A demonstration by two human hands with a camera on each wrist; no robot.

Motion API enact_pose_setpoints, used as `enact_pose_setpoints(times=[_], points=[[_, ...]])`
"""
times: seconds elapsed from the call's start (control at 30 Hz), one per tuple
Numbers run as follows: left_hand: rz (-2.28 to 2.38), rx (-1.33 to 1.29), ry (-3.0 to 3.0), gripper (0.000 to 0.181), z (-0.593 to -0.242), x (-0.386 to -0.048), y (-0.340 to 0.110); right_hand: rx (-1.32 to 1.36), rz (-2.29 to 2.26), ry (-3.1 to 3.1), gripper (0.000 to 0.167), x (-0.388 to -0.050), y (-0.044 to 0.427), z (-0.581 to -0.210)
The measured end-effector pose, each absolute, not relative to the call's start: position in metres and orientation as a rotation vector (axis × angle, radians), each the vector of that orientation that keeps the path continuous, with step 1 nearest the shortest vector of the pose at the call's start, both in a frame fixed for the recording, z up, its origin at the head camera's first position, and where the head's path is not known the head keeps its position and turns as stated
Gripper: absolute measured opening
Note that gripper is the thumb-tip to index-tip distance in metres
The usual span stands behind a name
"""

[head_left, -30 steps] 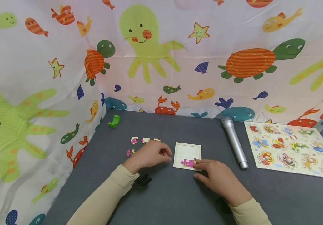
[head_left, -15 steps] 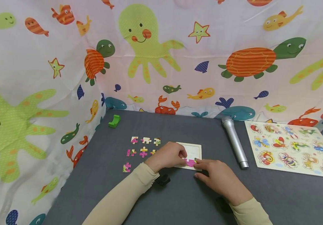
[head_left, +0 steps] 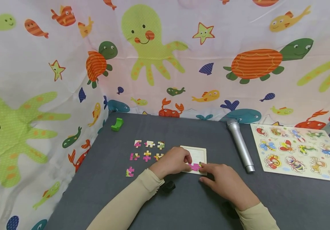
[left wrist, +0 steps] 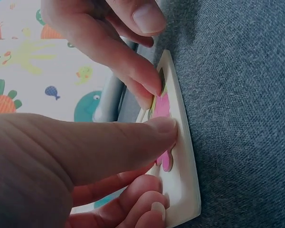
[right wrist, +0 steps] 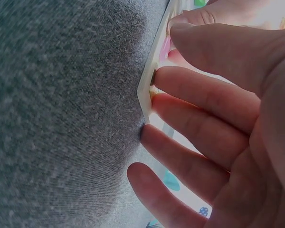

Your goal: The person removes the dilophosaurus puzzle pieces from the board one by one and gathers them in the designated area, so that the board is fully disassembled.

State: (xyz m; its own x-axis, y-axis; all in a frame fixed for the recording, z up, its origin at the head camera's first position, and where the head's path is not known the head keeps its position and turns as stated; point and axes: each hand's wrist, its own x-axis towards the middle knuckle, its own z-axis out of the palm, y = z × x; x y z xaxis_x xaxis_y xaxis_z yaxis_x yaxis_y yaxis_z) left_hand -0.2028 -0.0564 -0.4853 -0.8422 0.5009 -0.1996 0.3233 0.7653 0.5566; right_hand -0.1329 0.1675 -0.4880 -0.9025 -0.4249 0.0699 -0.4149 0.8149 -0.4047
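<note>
A small pale wooden puzzle tray lies on the dark table between both hands. Pink jigsaw pieces sit along its near edge, with a bit of green at the right end. My left hand is over the tray's left side; in the left wrist view its thumb lies on a pink puzzle piece, fingers curled beside it, seemingly pinching it. My right hand has its fingers extended, fingertips touching the pieces at the tray's near right corner. The left index fingertip is hidden.
Several loose puzzle pieces lie in rows left of the tray. A green block stands at the far left. Right of the tray are a silver microphone and a wooden insect board. A printed curtain hangs behind.
My left hand has moved right from beside the loose pieces onto the tray's left side, uncovering several of them. My right hand has stayed at the tray's corner.
</note>
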Motion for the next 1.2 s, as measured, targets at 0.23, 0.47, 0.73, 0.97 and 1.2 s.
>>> enact_pose_setpoints(times=[0.23,0.47,0.73,0.97,1.2], points=[[0.782,0.633,2.623,0.016,-0.4862,-0.2032,-0.0563,-0.707,-0.642,2.971,0.034,-0.1328,0.1683,-0.4862],[0.843,0.617,2.607,0.01,-0.4845,-0.2033,-0.0569,-0.721,-0.63,2.98,0.038,-0.1337,0.1675,-0.4866],[0.854,0.651,2.626,0.006,-0.4861,-0.2048,-0.0567,-0.706,-0.625,2.975,0.039,-0.1335,0.1673,-0.4858],[0.857,0.641,2.624,0.011,-0.4867,-0.2052,-0.057,-0.707,-0.628,2.979,0.039,-0.1333,0.1678,-0.4872],[0.854,0.625,2.64,0.01,-0.4831,-0.2069,-0.0596,-0.69,-0.631,2.967,0.038,-0.1332,0.1671,-0.4874]])
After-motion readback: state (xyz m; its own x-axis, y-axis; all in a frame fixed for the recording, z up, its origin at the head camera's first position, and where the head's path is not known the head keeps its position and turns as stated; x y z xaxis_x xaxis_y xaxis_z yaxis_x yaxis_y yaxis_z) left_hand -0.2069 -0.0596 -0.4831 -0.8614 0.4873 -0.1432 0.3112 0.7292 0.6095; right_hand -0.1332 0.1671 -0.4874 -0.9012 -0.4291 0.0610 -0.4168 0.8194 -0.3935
